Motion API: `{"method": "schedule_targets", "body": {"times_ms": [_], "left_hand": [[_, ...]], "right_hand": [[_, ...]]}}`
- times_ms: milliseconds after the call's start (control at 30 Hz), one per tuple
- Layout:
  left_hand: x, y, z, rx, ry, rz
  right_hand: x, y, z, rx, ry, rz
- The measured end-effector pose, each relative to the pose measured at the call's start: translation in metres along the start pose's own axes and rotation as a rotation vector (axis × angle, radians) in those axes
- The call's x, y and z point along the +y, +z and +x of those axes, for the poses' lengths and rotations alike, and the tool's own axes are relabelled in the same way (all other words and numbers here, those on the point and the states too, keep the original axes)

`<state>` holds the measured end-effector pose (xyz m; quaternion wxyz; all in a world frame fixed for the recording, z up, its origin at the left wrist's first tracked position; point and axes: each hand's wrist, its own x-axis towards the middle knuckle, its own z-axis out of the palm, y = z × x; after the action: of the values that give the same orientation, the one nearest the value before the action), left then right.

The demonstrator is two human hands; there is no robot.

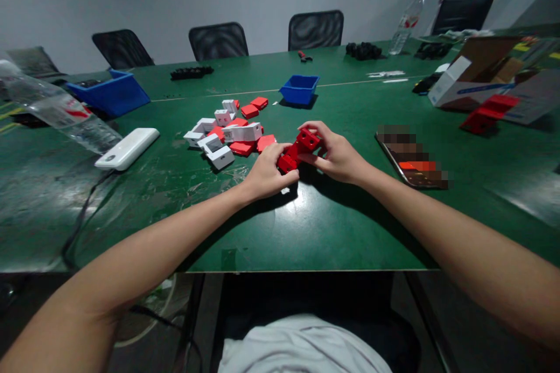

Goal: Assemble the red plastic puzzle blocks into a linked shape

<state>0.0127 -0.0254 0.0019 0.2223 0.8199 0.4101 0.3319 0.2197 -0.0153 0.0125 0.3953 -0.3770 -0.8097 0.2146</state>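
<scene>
Near the front middle of the green table, my left hand [269, 173] and my right hand [336, 153] are closed on a red plastic part [299, 148] between them. Two round dark holes show in its upper right end. My left fingers and thumb pinch the lower left end, while my right fingers grip the upper right end. Whether it is one piece or two joined pieces, I cannot tell. To the left of my hands lies a loose pile of white plastic parts [221, 156] and red plastic parts [243, 148].
A small blue bin [299, 90] stands behind my hands, a larger blue bin [114, 95] at left. A smartphone [406, 162], a red part [489, 113] and a cardboard box [485, 73] lie right. At left are a white power bank [128, 149] and a tilted bottle [56, 106].
</scene>
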Motion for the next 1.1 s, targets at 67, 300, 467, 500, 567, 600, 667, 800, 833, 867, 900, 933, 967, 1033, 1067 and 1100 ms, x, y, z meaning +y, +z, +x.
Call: {"method": "schedule_targets", "body": {"times_ms": [67, 300, 467, 500, 567, 600, 667, 800, 833, 867, 900, 933, 967, 1033, 1067, 1100], "left_hand": [[-0.001, 0.0, -0.001, 0.045, -0.026, -0.069], [-0.008, 0.002, 0.001, 0.211, -0.134, -0.363], [-0.014, 0.004, 0.005, 0.278, -0.125, -0.428], [-0.015, 0.004, 0.005, 0.282, -0.126, -0.429], [-0.016, 0.004, 0.005, 0.287, -0.133, -0.431], [-0.016, 0.004, 0.005, 0.286, -0.138, -0.438], [-0.015, 0.003, 0.005, 0.286, -0.15, -0.457], [-0.012, 0.002, 0.005, 0.29, -0.19, -0.474], [-0.012, 0.002, 0.005, 0.29, -0.197, -0.478], [-0.011, 0.002, 0.005, 0.288, -0.202, -0.484], [-0.011, 0.002, 0.005, 0.283, -0.205, -0.492], [-0.011, 0.002, 0.005, 0.278, -0.209, -0.497], [-0.011, 0.002, 0.005, 0.27, -0.214, -0.498], [-0.011, 0.003, 0.006, 0.259, -0.222, -0.486], [-0.011, 0.003, 0.006, 0.255, -0.222, -0.476], [-0.011, 0.003, 0.007, 0.254, -0.223, -0.464]], "right_hand": [[0.005, -0.001, 0.0, -0.005, 0.018, -0.058], [0.015, 0.0, -0.001, -0.023, 0.083, -0.084], [0.01, -0.001, -0.002, -0.059, 0.083, -0.064], [0.009, -0.001, -0.002, -0.061, 0.083, -0.064], [0.008, -0.001, -0.002, -0.063, 0.085, -0.057], [0.008, -0.001, -0.002, -0.064, 0.087, -0.053], [0.008, -0.001, -0.002, -0.067, 0.088, -0.055], [0.005, -0.002, -0.002, -0.097, 0.069, -0.063], [0.004, -0.002, -0.002, -0.108, 0.065, -0.056], [0.002, -0.002, -0.002, -0.119, 0.064, -0.046], [0.001, -0.002, -0.003, -0.131, 0.065, -0.034], [-0.001, -0.002, -0.003, -0.144, 0.067, -0.022], [-0.002, -0.001, -0.003, -0.159, 0.071, -0.01], [-0.003, 0.0, -0.003, -0.18, 0.083, 0.012], [-0.003, 0.001, -0.003, -0.18, 0.088, 0.022], [-0.004, 0.003, -0.004, -0.173, 0.094, 0.033]]}}
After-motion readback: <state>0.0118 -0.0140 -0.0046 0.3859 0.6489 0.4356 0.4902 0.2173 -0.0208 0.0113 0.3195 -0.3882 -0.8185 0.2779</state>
